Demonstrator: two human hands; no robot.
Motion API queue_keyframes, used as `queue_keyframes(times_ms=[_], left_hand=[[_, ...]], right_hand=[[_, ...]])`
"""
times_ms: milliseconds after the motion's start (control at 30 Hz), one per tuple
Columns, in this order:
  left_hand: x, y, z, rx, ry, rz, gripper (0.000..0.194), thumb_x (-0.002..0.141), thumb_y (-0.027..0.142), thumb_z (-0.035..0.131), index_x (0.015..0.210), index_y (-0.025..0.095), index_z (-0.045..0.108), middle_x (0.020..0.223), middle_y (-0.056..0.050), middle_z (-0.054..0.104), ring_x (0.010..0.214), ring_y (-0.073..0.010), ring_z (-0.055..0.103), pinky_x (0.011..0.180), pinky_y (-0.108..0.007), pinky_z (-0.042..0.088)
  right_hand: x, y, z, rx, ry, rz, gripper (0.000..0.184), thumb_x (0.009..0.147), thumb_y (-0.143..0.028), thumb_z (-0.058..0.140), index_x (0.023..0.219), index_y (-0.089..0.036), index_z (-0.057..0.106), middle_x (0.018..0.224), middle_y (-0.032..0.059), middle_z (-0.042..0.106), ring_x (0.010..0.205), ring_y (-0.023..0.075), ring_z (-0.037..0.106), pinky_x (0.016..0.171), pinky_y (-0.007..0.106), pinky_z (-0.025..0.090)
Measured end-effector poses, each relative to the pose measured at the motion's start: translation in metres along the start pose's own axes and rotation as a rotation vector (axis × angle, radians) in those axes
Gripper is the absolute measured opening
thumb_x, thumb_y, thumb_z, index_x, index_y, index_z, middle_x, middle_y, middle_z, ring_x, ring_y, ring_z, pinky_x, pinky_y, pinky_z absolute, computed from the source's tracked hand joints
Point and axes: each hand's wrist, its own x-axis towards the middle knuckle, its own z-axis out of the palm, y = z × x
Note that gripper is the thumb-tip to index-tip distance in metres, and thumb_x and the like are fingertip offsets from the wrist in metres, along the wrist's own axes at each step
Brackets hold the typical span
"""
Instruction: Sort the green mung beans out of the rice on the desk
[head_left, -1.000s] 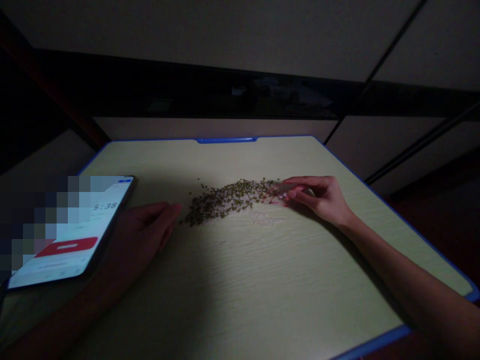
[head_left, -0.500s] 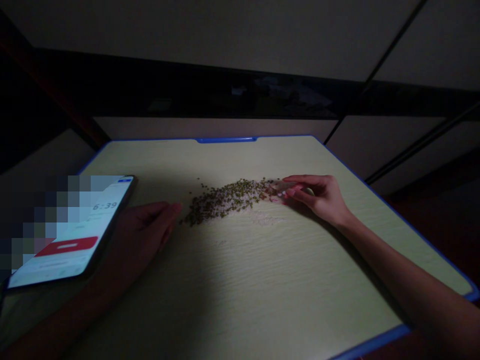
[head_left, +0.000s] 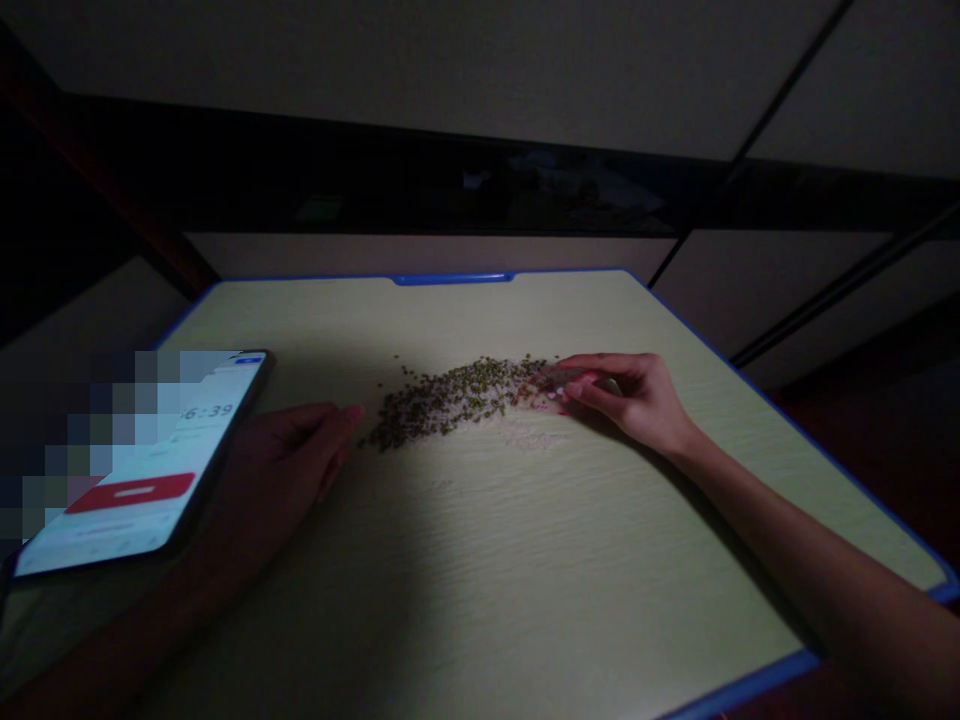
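A pile of small green beans (head_left: 450, 398) mixed with pale grains lies in the middle of a light wooden table (head_left: 465, 580). A patch of whitish grains (head_left: 534, 432) sits just in front of the pile's right end. My right hand (head_left: 622, 395) rests on the table at that right end, fingers curled and pinched together at the edge of the beans. What is between the fingertips is too small to make out. My left hand (head_left: 296, 450) lies flat in shadow at the pile's left end, fingers stretched out, tips almost touching the beans.
A smartphone (head_left: 150, 470) with a lit screen, a timer and a red button lies at the table's left, partly over my left forearm. The table has a blue rim (head_left: 450, 280). Beyond it are a dark wall band and tiled floor.
My right hand has slid a little to the left into the bean pile's end. The phone's timer reads a second more. The left hand has stayed still.
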Motion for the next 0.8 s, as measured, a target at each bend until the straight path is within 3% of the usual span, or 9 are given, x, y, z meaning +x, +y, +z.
queue_keyframes(times_ms=[433, 800], left_hand=[[0.001, -0.0035, 0.002, -0.006, -0.007, 0.001, 0.042, 0.068, 0.048, 0.046, 0.037, 0.021, 0.039, 0.031, 0.007, 0.036, 0.033, -0.0081, 0.035, 0.039, -0.02, 0.028], [-0.001, -0.0002, 0.0004, -0.011, -0.02, -0.026, 0.042, 0.07, 0.046, 0.046, 0.038, 0.02, 0.04, 0.033, 0.007, 0.036, 0.034, -0.0083, 0.035, 0.041, -0.021, 0.028]], right_hand=[[0.0019, -0.0015, 0.0022, 0.054, 0.079, 0.077, 0.025, 0.064, -0.021, 0.067, 0.086, -0.011, 0.074, 0.059, 0.0033, 0.066, 0.05, 0.0111, 0.054, 0.048, 0.024, 0.046], [0.002, -0.0023, 0.0039, 0.056, 0.032, 0.048, 0.024, 0.067, -0.022, 0.066, 0.088, -0.013, 0.074, 0.059, 0.0029, 0.067, 0.052, 0.0119, 0.057, 0.05, 0.025, 0.047]])
